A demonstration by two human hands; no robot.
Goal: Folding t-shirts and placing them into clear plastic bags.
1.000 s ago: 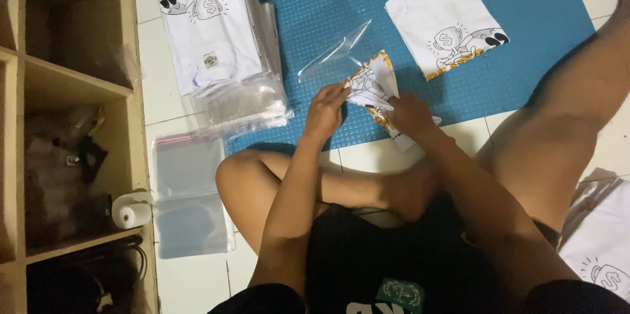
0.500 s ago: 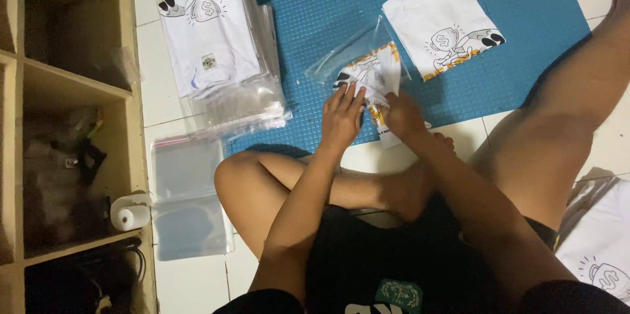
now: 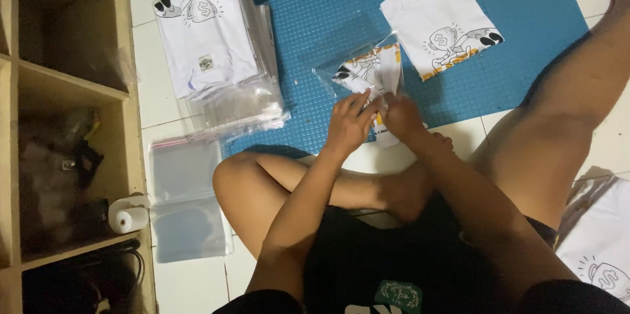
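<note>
Left hand point(image 3: 351, 124) and right hand point(image 3: 400, 116) gripped 1 folded white shirt point(image 3: 367, 71) inside a clear plastic bag point(image 3: 328, 68) on a blue mat point(image 3: 315, 12).

Dim, bluish indoor light, soft shadows, faint glare on the clear plastic bag point(image 3: 357, 68), slightly soft focus.

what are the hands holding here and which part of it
Both the left hand and the right hand grip the near, open end of a clear plastic bag with a folded white shirt inside.
</note>
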